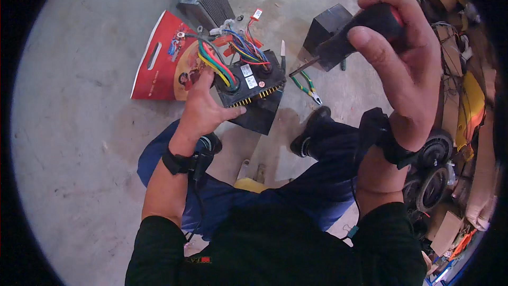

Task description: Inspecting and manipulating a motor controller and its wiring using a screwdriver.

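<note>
My left hand (203, 107) grips a black, finned motor-controller box (246, 95), thumb along its gold-edged fins. Thick red, green, yellow and black wires (215, 62) and a bundle of thin coloured wires (248, 47) come out of its end plate, which carries white labels. Beneath it is a dark block (259, 114). Raised on the right, my right hand (410, 66) is closed round the black-and-red handle of a screwdriver (341, 42). Its shaft points down left, the tip close to the box's right edge; whether it touches a screw I cannot tell.
A red carrier bag (159, 82) lies left of the box, with a grey finned controller (209, 2) behind it. Green-yellow pliers (307, 89) and a black block (324, 27) are on the floor to the right. Tyres (431, 188) and cardboard (450, 233) crowd the right side.
</note>
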Demonstrator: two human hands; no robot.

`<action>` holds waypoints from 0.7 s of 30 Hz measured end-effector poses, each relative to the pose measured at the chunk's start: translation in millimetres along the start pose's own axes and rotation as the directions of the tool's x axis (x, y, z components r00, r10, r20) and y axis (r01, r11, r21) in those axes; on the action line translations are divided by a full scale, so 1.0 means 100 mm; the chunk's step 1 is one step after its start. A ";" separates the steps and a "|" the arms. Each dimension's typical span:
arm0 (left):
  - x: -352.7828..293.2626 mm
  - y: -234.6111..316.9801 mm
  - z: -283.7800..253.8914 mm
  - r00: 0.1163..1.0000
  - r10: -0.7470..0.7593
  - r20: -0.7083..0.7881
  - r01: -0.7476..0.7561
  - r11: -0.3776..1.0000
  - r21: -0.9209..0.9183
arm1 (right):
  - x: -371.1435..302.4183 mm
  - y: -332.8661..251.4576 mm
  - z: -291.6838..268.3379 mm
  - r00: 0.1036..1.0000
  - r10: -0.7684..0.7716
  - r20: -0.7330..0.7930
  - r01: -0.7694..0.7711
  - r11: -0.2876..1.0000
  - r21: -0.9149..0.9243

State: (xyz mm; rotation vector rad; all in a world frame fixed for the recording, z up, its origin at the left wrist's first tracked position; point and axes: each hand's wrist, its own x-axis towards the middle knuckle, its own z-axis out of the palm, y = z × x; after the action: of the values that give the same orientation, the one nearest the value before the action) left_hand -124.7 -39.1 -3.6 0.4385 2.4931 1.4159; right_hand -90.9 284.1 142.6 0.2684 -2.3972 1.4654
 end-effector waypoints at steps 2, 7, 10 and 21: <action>0.00 0.00 0.00 1.000 0.001 0.009 -0.001 1.000 0.011 | 0.02 0.03 0.00 0.999 0.028 0.033 -0.028 1.000 0.000; -0.02 0.02 0.00 1.000 0.025 -0.009 -0.025 0.999 0.042 | 0.05 0.05 0.07 0.996 0.036 0.081 -0.041 0.998 0.056; -0.03 0.03 -0.01 1.000 -0.007 -0.001 0.007 0.999 0.046 | 0.05 0.05 0.08 0.995 0.034 0.092 -0.039 0.998 0.056; -0.03 0.02 0.00 1.000 -0.008 0.002 0.008 0.998 0.067 | 0.11 0.00 0.12 0.999 -0.008 0.053 0.013 0.996 -0.092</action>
State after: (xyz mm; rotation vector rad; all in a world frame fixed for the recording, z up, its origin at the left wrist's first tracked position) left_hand -121.6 -39.8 -1.9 0.4421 2.5438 1.3310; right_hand -102.8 273.9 141.6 0.3002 -2.4930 1.3549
